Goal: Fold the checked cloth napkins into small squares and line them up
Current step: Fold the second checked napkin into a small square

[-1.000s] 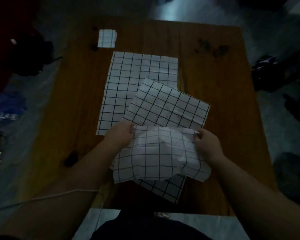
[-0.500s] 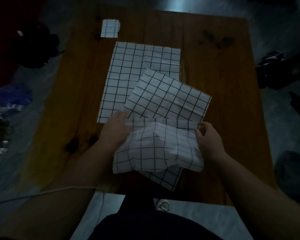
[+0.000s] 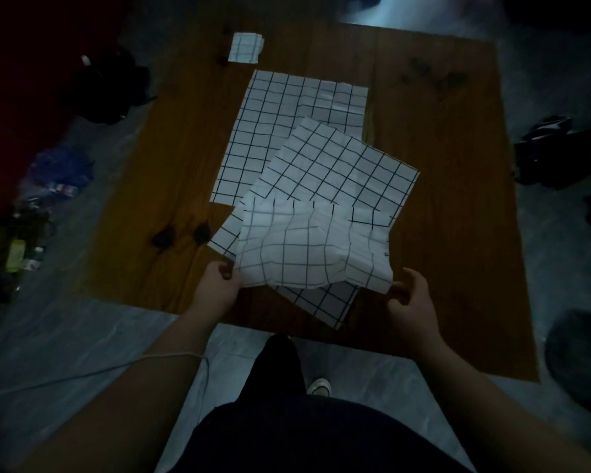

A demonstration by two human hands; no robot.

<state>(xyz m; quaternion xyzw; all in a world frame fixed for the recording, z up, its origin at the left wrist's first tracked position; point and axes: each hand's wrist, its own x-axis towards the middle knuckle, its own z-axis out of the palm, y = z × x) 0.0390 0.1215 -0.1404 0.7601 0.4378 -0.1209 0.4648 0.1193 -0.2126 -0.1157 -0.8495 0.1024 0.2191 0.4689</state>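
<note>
Napkin folding on a dim wooden table [image 3: 458,233], mid-fold.

Biggest thing after the table is the flat checked napkin [image 3: 287,124] spread out toward the far side, then a second, tilted napkin [image 3: 338,172] lying across its near right corner, with another bit of checked cloth poking out under it at the near edge. On top of that sits the crumpled napkin [image 3: 307,254], bulging in the middle, doubled over itself. The left hand [image 3: 219,288] has its near left corner pinched between thumb and fingers; the right hand [image 3: 411,302] pinches the near right corner, fingers curled tight. Way up at the far left there's one small folded square [image 3: 245,47], well apart from the rest.
</note>
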